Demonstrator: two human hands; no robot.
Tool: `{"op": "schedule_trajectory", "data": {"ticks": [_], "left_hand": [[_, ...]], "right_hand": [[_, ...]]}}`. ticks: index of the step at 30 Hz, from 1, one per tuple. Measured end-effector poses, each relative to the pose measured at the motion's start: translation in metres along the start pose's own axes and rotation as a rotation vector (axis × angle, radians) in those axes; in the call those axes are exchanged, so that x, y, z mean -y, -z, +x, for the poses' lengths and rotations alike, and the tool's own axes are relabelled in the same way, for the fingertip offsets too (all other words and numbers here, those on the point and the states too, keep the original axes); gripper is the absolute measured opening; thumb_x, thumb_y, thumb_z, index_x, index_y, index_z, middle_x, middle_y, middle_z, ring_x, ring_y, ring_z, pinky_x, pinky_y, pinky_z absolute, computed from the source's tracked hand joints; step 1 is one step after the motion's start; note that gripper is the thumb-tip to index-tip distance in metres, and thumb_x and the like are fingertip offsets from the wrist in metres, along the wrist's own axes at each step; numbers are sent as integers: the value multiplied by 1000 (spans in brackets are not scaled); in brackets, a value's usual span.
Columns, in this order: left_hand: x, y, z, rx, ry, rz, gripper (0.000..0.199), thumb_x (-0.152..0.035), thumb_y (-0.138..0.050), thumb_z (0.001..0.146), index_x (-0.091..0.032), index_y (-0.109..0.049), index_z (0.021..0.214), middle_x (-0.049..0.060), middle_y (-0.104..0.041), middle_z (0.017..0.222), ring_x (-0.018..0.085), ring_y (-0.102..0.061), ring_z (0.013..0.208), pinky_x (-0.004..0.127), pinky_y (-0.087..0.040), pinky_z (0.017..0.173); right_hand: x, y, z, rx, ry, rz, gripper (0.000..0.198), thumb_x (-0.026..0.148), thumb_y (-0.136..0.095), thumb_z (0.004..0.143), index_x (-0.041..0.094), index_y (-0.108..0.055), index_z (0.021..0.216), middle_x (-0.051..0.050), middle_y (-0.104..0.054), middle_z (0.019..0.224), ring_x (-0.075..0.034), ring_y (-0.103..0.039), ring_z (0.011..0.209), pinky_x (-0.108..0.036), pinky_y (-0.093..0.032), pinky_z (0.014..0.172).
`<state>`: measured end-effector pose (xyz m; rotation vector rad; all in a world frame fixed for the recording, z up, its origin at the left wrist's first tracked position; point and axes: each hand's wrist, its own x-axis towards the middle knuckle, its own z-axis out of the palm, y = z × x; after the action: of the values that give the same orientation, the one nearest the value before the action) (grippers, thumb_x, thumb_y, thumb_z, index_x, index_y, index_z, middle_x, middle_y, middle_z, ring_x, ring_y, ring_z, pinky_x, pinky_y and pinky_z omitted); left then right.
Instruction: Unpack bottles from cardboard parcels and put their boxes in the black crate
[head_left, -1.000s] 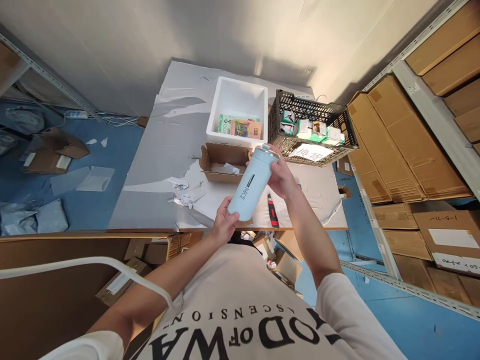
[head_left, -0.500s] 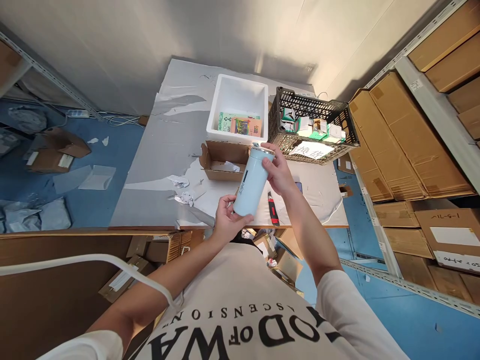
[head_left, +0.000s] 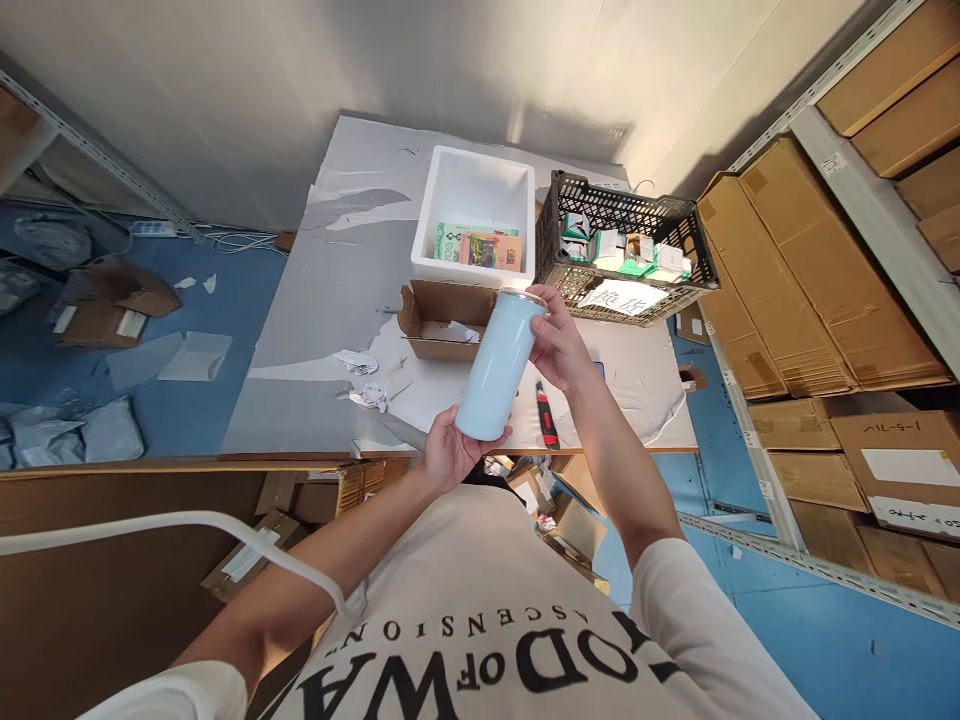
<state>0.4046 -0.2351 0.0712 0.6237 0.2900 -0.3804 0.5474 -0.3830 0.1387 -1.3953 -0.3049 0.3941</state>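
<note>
A light blue tumbler point(head_left: 495, 368) is held tilted above the front of the table, its lid end up and to the right. My right hand point(head_left: 556, 340) grips it near the lid, fingers partly hidden behind it. Around the base, my left hand point(head_left: 454, 452) cups the tumbler from below, its fingertips showing on the far side. No print shows on the side facing me. Behind the tumbler stands an open cardboard box point(head_left: 442, 345) with white paper inside. A red and black utility knife point(head_left: 547, 415) lies on the table right of the tumbler.
A white foam box point(head_left: 421, 255) holding colourful packets stands at the back. Beside it is a black plastic crate point(head_left: 551, 260) with several small boxes. Crumpled paper point(head_left: 369, 395) lies on the table's left. Shelves with cartons point(head_left: 802, 290) rise at the right.
The tumbler has been turned about its length, so the dark logo and lid loop seen before are out of sight. My left hand has shifted its hold at the base.
</note>
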Motion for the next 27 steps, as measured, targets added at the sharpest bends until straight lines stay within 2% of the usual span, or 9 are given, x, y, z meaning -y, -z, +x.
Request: {"op": "schedule_trajectory", "data": {"ticks": [3,6,9,13,17,21,27], "left_hand": [[1,6,4,-31,-54,51,57,-59,-55,77,-16,-53,115,13,-64,114,28,-64,98,45,-51,84],[3,12,8,-103,-264,219,66,-54,-76,61,-21,-51,113,10,-56,122,26,-58,106,39,-51,84],[3,15,11,-190,-452,402,73,-37,-88,48,-23,-50,109,7,-51,122,21,-57,103,31,-50,82],[1,16,11,-238,-501,421,57,-30,-85,54,-23,-52,101,3,-54,108,16,-58,94,27,-50,78],[-4,16,7,-163,-364,230,47,-43,-78,63,-23,-54,99,2,-60,96,16,-60,83,29,-52,71],[-7,14,3,-80,-200,29,40,-50,-67,72,-21,-56,98,5,-65,102,22,-64,92,37,-55,76],[-9,10,0,-68,24,-52,52,-57,-49,82,-15,-60,110,11,-70,98,24,-67,88,37,-55,76]], "right_hand": [[-2,0,1,-28,2,-1,63,66,-70,65,36,-43,114,-1,-60,104,-20,-61,88,-37,-55,69],[-2,1,3,-57,18,-19,63,65,-70,64,35,-43,113,0,-59,106,-19,-61,88,-35,-55,69],[-1,-2,2,-87,19,-57,62,67,-69,65,35,-44,112,-1,-59,108,-19,-60,90,-35,-55,69],[3,-7,0,-72,50,-81,67,69,-68,65,37,-42,118,-2,-56,116,-20,-59,95,-36,-55,73],[7,-3,0,-26,88,-113,74,76,-66,59,38,-44,119,-2,-55,121,-24,-56,106,-41,-54,80],[11,3,1,-32,107,-113,69,78,-65,58,36,-50,111,-2,-51,129,-25,-53,113,-42,-54,80],[13,-2,-1,-26,86,-98,63,67,-74,59,33,-50,107,-3,-54,125,-23,-56,105,-40,-53,79]]}}
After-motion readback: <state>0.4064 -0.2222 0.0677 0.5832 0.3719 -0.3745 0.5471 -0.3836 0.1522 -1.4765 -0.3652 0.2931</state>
